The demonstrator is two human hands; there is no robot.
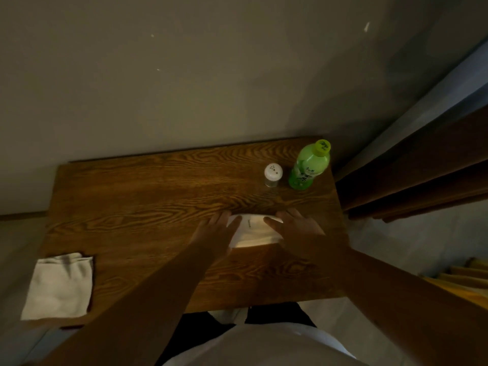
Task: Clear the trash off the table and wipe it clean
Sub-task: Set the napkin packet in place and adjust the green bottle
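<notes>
A small white folded cloth or paper lies on the wooden table, right of centre. My left hand rests on its left side with fingers spread flat. Its right side lies under my right hand, also flat with fingers apart. Whether either hand grips it I cannot tell; both look pressed on top. A second folded white cloth sits at the table's near left corner, overhanging the edge. A green plastic bottle with a yellow-green cap stands at the far right.
A small clear shaker with a white perforated lid stands just left of the bottle. A grey wall runs behind the table. Dark wooden furniture stands to the right, and something yellow lies on the floor at lower right.
</notes>
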